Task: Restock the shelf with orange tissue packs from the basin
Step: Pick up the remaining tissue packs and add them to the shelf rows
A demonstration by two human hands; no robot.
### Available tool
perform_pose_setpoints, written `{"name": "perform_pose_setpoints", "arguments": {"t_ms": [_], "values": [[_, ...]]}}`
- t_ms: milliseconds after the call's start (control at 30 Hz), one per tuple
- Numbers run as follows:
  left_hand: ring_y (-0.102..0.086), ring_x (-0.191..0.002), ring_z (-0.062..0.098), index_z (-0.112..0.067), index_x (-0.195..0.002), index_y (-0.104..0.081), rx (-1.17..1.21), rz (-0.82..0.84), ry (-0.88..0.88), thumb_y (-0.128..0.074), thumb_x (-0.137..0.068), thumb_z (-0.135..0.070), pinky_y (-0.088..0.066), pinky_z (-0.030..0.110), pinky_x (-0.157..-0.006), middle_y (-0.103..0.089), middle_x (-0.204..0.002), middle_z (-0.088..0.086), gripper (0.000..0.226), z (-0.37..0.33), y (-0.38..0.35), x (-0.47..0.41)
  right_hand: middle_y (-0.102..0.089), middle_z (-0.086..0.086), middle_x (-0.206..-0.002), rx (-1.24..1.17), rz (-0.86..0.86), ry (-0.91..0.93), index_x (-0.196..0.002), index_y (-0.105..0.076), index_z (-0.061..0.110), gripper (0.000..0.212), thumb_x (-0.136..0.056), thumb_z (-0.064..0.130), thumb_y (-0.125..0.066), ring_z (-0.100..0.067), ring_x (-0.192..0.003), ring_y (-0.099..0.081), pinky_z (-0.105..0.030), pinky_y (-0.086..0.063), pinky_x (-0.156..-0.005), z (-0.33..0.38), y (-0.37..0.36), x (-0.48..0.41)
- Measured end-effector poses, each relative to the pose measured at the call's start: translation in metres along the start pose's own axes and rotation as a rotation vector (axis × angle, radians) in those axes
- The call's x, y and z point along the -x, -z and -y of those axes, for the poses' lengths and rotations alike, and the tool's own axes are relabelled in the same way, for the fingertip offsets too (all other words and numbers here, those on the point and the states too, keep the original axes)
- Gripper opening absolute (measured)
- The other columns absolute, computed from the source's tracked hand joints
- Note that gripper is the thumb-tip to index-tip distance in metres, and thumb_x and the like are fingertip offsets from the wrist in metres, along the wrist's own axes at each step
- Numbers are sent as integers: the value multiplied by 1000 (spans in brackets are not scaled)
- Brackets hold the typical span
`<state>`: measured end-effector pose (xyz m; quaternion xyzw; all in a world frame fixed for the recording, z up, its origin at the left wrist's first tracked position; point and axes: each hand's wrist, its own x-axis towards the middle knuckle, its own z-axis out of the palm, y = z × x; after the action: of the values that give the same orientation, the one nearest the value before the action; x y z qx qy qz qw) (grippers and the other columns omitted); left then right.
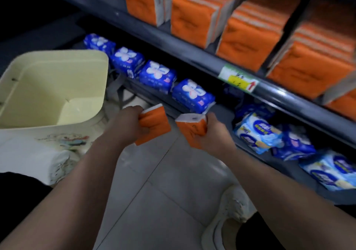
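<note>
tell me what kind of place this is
Most likely a shop aisle, perhaps a supermarket. The shelf carries rows of identical orange tissue packs, a price tag sits on its front edge, and blue packs lie in a row underneath.
</note>
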<state>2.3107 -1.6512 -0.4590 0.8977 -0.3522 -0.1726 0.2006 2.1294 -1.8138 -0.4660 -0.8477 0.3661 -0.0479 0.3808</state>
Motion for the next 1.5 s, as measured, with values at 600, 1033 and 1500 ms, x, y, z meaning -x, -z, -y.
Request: {"name": "perform_pose_setpoints", "arguments": {"t_ms": [600,1033,1500], "values": [[-59,-86,19,-26,-99,-58,5,-140,-361,-80,-67,-41,-43,29,-72,-59,-89,-4,41,-217,78,40,-63,0,-92,47,-446,58,-101,-49,19,37,-74,30,-72,-24,-88,-63,-32,-49,-73,5,212,96],[-61,-102,25,-22,-123,-56,5,-128,-618,-66,-81,-46,-46,32,-84,-65,-111,3,48,-337,63,46,-66,-8,-102,163,-682,-54,-109,-54,17,38,-82,42,-64,-29,-95,-62,-37,-49,-81,-40,322,152],[-54,-97,21,-24,-113,-53,-37,30,-839,-66,-79,-37,-43,29,-91,-46,-108,2,38,-492,5,45,-59,-9,-98,206,-898,-384,-113,-46,10,37,-83,28,-60,-31,-82,-58,-35,-45,-66,-129,425,202]]}}
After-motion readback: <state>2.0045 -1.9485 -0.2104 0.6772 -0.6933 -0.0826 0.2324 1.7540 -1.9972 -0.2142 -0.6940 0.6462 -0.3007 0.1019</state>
